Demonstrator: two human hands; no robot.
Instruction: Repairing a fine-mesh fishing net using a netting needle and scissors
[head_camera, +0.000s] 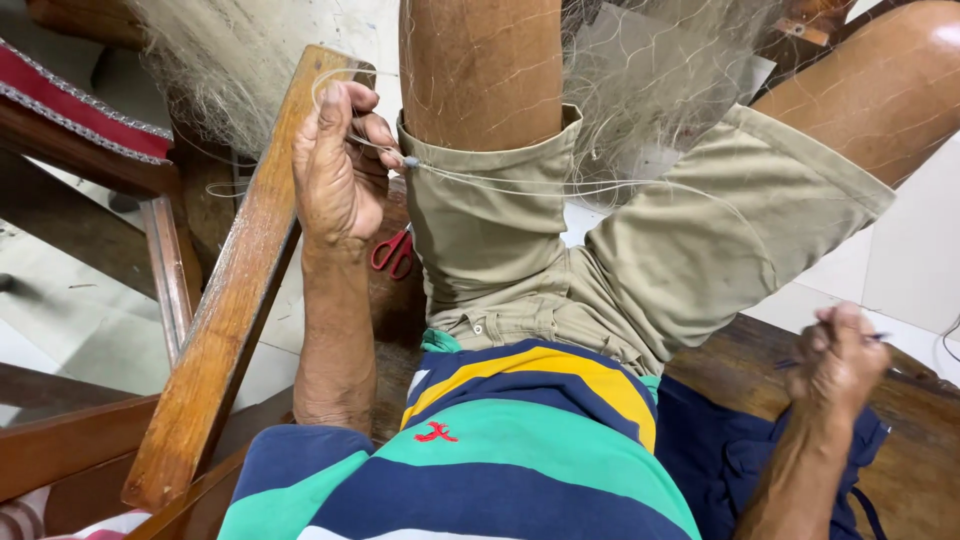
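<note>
Holding line taut: my left hand (340, 165) pinches fishing net twine (520, 183); right hand (840, 360), at four o'clock, grips netting needle (875, 338) fist-tight.

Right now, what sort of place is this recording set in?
Probably a home room used for net work: a wooden chair, pale floor tiles, a heap of fine fishing net, and red-handled scissors on the floor.

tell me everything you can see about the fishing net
The fishing net is a pale, near-clear fine mesh, like thin nylon line. It hangs bunched over the person's bare knees and the wooden chair arm, with a thicker tuft at upper left. One taut strand crosses the khaki shorts from the left hand, which pinches it beside a small grey bead. The right hand, lower right, grips a dark thin tool; whether line reaches it is unclear.
</note>
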